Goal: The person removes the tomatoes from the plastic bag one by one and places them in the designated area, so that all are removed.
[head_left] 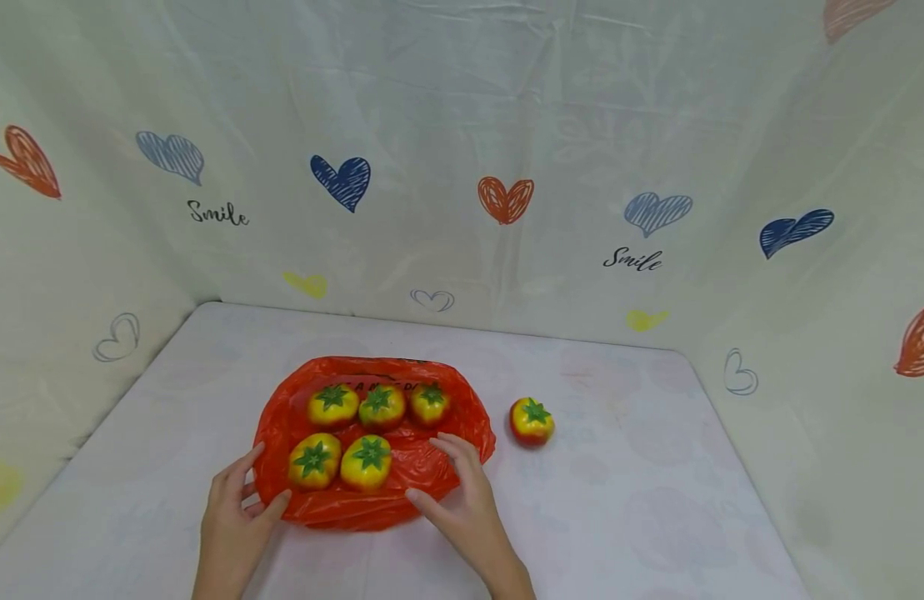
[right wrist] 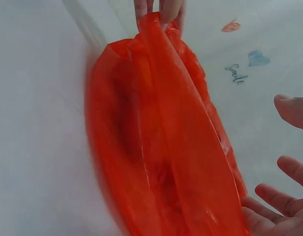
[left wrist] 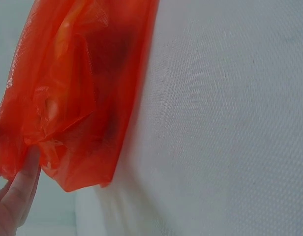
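Observation:
A red plastic bag (head_left: 424, 467) lies wide open on the table, with printed dark letters along its far inner side. Inside it, several round yellow-and-red fruits (head_left: 366, 462) show green star-shaped tops. My left hand (head_left: 237, 508) grips the bag's near left edge; in the right wrist view that left hand (right wrist: 164, 11) pinches a gathered end of the plastic. At the bag's right side is my right hand (head_left: 465, 500), fingers and thumb spread apart. In the right wrist view its fingertips are beside the rim, and one may be touching it.
A single matching fruit (head_left: 531, 422) sits on the white-covered table (head_left: 619, 500), to the right of the bag. Behind and at both sides hangs a pale curtain (head_left: 432, 100) printed with hearts and the word Smile.

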A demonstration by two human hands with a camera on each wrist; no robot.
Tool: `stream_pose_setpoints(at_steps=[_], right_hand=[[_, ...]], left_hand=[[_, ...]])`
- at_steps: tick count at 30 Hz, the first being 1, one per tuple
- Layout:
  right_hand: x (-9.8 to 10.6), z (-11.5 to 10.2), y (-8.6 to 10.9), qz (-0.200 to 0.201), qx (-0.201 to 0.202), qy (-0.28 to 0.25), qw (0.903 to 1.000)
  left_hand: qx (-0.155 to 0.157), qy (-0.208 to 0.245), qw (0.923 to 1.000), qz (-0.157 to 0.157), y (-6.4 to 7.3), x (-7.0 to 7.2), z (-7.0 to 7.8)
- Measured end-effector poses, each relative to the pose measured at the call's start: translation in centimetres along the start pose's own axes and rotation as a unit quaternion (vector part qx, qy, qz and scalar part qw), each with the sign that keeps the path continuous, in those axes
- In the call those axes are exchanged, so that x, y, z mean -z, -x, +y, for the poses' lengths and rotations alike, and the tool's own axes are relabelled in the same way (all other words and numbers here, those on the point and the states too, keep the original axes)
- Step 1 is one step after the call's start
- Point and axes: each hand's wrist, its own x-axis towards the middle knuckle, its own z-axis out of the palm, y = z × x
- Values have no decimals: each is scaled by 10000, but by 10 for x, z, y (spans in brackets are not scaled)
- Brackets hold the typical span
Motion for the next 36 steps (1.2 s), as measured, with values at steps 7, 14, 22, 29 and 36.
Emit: stream_pose_setpoints(at_steps=[7,14,22,29,36], right_hand=[[-11,-3,-12,-388,-303,39,9988],[-23,-4,-20,-488,-311,224,9981],[-32,0,-26,-564,-554,122,9968],[-40,2,-30,-633,-722,213,9951],[-48,3,-32,-603,-647,301,9956]], left_hand=[[9,-12,9999,119,-2,-2,-3],[25,1,9999,143,-2,-3,-4],[70,36,10000,-38,0,0,1],[73,59,9999,-81,0,1,2],[56,49,9999,-104,0,1,1]])
